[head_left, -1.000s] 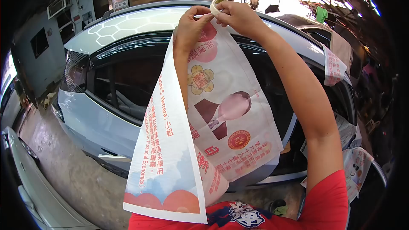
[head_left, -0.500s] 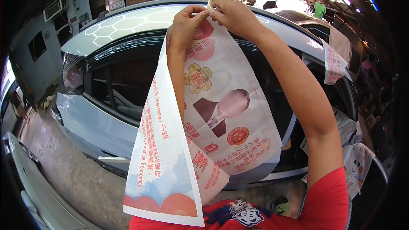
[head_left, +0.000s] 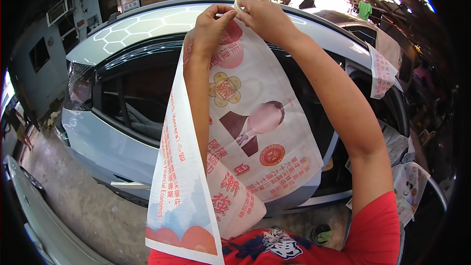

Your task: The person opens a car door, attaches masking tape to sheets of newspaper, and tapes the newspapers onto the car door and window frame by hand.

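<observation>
A large newspaper sheet (head_left: 260, 83), printed with red Chinese characters and a portrait, hangs from my raised hands in front of the car's side. My left hand (head_left: 212, 25) pinches its top edge, and part of the sheet drapes over my left forearm. Close beside it, my right hand (head_left: 267, 19) grips a roll of masking tape (head_left: 239, 4) at the sheet's top corner. The fingertips of both hands nearly meet there; any strip of tape between them is too small to make out. Behind the paper stands a light blue car (head_left: 117, 137) with dark side windows.
More newspaper (head_left: 381, 73) hangs on the car at the right, with further sheets (head_left: 409, 186) lower down. A green car (head_left: 49, 216) stands at the lower left. A dark bucket (head_left: 321, 234) with a green cloth sits on the floor near my body.
Both hands have shifted slightly left and up in view, still close together at the sheet's top. The tape roll has tilted to show more of its ring, and the hanging left flap has swung.
</observation>
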Available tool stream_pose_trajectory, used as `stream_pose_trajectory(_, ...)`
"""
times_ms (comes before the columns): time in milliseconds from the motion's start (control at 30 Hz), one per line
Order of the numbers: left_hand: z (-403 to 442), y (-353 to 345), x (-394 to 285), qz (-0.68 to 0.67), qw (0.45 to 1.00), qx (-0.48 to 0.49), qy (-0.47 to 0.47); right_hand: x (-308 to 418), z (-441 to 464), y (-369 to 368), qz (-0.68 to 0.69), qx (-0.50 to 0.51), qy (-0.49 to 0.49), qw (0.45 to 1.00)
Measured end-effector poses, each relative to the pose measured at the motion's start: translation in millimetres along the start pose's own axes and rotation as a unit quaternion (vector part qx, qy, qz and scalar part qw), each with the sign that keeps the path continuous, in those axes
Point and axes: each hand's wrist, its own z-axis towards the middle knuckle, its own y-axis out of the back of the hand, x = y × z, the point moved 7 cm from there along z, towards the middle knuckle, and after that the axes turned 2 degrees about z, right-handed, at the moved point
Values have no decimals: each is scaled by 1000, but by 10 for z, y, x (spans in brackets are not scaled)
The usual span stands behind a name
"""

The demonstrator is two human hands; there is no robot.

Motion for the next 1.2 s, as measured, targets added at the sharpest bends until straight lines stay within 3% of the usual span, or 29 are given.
stream_pose_trajectory(100,-55,-8,-50,-12,999,-4,52,34,-11,52,-4,16,17,1000)
stream_pose_trajectory(233,-9,1,13,-6,1000,-18,7,123,30,119,-42,3,113,993)
stream_pose_trajectory(333,3,21,75,-29,1000,-10,7,146,17,140,-40,73,58,995)
stream_pose_trajectory(500,52,67,113,-52,998,-5,-22,14,-16,132,2,31,-14,999)
stream_pose_trajectory(600,-6,72,-151,-42,985,-112,-125,-63,4,70,40,13,-29,999)
stream_pose_trajectory(700,14,69,-74,6,995,-46,-91,-71,-4,-7,55,6,-14,998)
stream_pose_trajectory(800,30,84,7,-28,995,-28,-91,-22,-87,-58,52,14,-21,998)
stream_pose_trajectory(900,50,38,107,-73,997,18,-23,290,-470,16,64,49,-30,996)
stream_pose_trajectory(933,54,37,104,-7,999,8,-40,433,-673,46,70,69,-52,994)
stream_pose_trajectory(967,60,26,102,59,997,-1,-57,620,-887,132,61,27,21,998)
stream_pose_trajectory(1067,35,-42,-37,199,976,-33,-88,794,-1539,317,194,-10,29,981)
stream_pose_trajectory(1100,16,-71,-87,235,967,-44,-94,690,-1709,340,297,-5,-80,952)
stream_pose_trajectory(1167,36,-97,-182,314,929,-57,-189,524,-2034,296,479,7,-289,829)
stream_pose_trajectory(1200,25,-124,-217,352,904,-64,-235,453,-2070,383,502,-23,-289,815)
